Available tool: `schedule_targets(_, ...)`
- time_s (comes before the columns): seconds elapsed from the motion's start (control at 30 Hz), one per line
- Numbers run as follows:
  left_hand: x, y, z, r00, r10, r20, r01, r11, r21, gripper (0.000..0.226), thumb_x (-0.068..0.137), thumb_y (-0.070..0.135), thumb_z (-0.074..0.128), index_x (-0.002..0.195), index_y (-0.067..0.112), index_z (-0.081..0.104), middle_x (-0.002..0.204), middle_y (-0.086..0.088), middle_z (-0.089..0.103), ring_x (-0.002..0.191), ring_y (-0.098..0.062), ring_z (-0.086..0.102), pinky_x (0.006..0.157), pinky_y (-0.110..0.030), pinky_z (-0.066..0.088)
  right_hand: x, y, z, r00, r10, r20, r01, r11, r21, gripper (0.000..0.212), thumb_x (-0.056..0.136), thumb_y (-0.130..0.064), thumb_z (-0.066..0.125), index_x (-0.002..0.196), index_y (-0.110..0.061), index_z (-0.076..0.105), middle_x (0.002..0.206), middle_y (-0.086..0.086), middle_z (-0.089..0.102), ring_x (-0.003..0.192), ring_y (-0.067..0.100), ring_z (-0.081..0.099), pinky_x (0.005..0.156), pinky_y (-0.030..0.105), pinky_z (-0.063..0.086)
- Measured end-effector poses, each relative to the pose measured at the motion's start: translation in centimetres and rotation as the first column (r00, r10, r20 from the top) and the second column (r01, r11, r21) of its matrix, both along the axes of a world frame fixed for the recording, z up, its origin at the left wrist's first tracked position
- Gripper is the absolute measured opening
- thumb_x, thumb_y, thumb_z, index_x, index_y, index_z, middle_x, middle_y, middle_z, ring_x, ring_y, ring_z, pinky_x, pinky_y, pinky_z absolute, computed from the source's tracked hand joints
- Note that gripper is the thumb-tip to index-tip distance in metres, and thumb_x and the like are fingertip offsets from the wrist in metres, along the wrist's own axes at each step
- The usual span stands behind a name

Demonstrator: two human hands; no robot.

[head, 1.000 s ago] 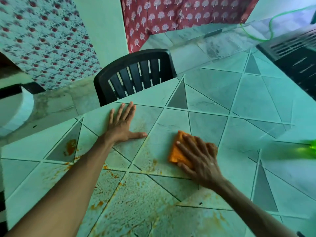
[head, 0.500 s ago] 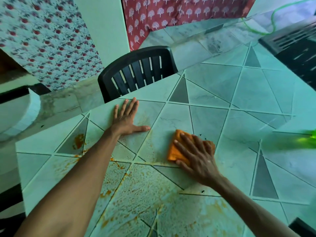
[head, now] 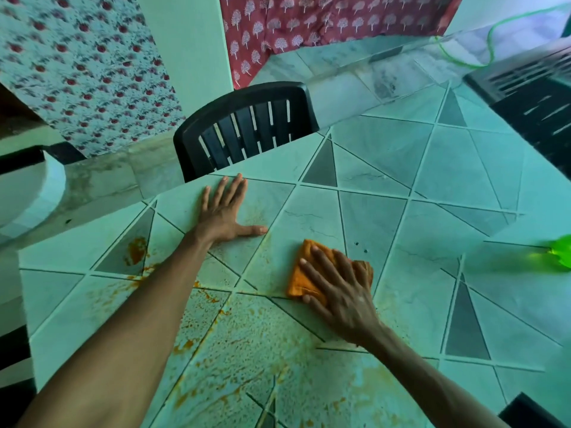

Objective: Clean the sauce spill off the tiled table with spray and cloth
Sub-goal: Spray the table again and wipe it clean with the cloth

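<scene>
The right hand is laid flat on the orange cloth, with the fingers spread out straight and the cloth pressed down onto the tiled table. Nothing is gripped by this hand; the cloth is only held down under the fingers and palm. The cloth is folded into a small pad and is found near the middle of the table, just in front of the person. The left hand is also laid flat and relaxed on the table, with the fingers straight and the thumb stuck out to the side. It is set near the far edge, well apart from the cloth, and nothing is held in it. The sauce spill is seen as a thick orange blob on a dark triangle tile to the left of the left arm. Thin orange smears and specks are spread over the near tiles, under and between both arms. A black chair is pushed up to the far edge of the table. A bright green thing is seen on the table at the right edge, but it is too blurred to be named. A red cloth with white trees is hung behind the chair.
</scene>
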State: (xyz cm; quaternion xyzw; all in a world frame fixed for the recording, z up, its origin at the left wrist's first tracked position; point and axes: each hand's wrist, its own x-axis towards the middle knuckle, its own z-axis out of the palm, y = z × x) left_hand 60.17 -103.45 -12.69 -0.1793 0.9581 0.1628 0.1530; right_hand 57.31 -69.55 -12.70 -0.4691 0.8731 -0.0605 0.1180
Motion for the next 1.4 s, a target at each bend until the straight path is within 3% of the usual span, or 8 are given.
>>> schedule_targets(0.2,0.0,0.0,-0.2,1.000,-0.001,-0.027,0.001,1.000,-0.018,0.132,0.059,0.097,0.041,0.152,0.029,-0.024,0.156,0.013,-0.035,0.145,-0.015,-0.031,0.115,-0.048,-0.023,-8.9,-10.3,-0.4,0.902,-0.431,-0.001,0.431,0.902,0.009,0.068,0.096,-0.072,0.020,0.157,-0.046,0.007,0.168,-0.009,-0.002,0.149,0.036,0.010,0.114,0.059,0.014)
schedule_targets(0.33,0.2,-1.2,-0.4,0.998,-0.018,-0.065,0.021,0.998,0.051,0.139,0.053,0.093,0.053,0.155,0.027,-0.012,0.160,0.012,-0.025,0.148,-0.012,-0.024,0.119,-0.048,-0.016,-7.8,-18.1,-0.6,0.952,-0.302,0.049,0.303,0.953,-0.020,0.067,0.099,-0.067,0.023,0.158,-0.042,0.003,0.168,-0.007,-0.006,0.151,0.038,0.004,0.117,0.062,0.006)
schedule_targets(0.53,3.0,-5.0,1.7,0.985,-0.074,-0.156,0.097,0.984,0.146,0.124,0.061,0.064,0.081,0.157,0.016,0.017,0.165,0.002,0.003,0.151,-0.016,0.006,0.123,-0.034,0.009,-4.9,-10.7,-0.3,0.989,0.148,-0.010,-0.148,0.989,0.007,0.067,0.097,-0.072,0.021,0.155,-0.049,-0.003,0.167,-0.013,-0.006,0.153,0.031,0.005,0.117,0.056,0.016)
schedule_targets(0.8,7.4,-6.8,0.2,0.993,-0.084,0.086,0.085,0.996,0.000,0.144,0.043,0.105,0.030,0.147,0.027,-0.032,0.151,0.004,-0.044,0.142,-0.017,-0.037,0.115,-0.040,-0.023,-13.0,-25.5,-0.3,0.948,-0.309,0.074,0.312,0.950,-0.029,0.069,0.098,-0.070,0.021,0.157,-0.043,-0.001,0.168,-0.007,-0.010,0.153,0.037,-0.006,0.119,0.064,-0.002)
schedule_targets(0.93,7.5,-6.9,0.0,0.994,-0.063,0.084,0.060,0.997,0.040,0.140,0.056,0.094,0.050,0.147,0.028,-0.032,0.150,0.008,-0.046,0.139,-0.014,-0.040,0.116,-0.039,-0.022,-7.1,-24.6,-0.5,1.000,0.003,0.002,-0.003,1.000,-0.017,0.069,0.097,-0.071,0.018,0.156,-0.044,-0.005,0.168,-0.007,-0.011,0.153,0.034,-0.009,0.119,0.062,0.004)
schedule_targets(1.07,7.3,-6.8,-0.3,0.997,-0.072,0.042,0.070,0.997,0.039,0.140,0.056,0.094,0.051,0.148,0.027,-0.031,0.151,0.008,-0.045,0.140,-0.013,-0.040,0.118,-0.041,-0.020,-5.8,-15.3,-0.2,0.939,0.343,-0.014,-0.343,0.939,0.004,0.070,0.097,-0.071,0.026,0.156,-0.048,-0.002,0.167,-0.012,-0.009,0.154,0.029,-0.007,0.121,0.057,0.005)
schedule_targets(1.27,7.3,-6.8,-0.4,0.999,-0.049,-0.008,0.049,0.998,0.040,0.141,0.049,0.099,0.044,0.151,0.029,-0.025,0.155,0.007,-0.038,0.143,-0.014,-0.034,0.119,-0.041,-0.017,-13.5,-23.9,-0.3,0.976,-0.215,-0.011,0.215,0.976,0.014,0.071,0.092,-0.077,0.017,0.155,-0.049,0.000,0.168,-0.010,-0.006,0.152,0.034,0.000,0.118,0.061,0.007)
schedule_targets(1.4,7.7,-6.7,0.0,0.999,-0.022,-0.027,0.023,0.999,0.029,0.140,0.052,0.094,0.053,0.153,0.029,-0.018,0.157,0.006,-0.033,0.146,-0.014,-0.028,0.121,-0.043,-0.012,-8.9,-27.4,-0.6,0.996,-0.084,0.008,0.084,0.996,0.001,0.070,0.096,-0.072,0.019,0.157,-0.045,-0.004,0.168,-0.005,-0.009,0.153,0.035,-0.007,0.117,0.061,-0.003)
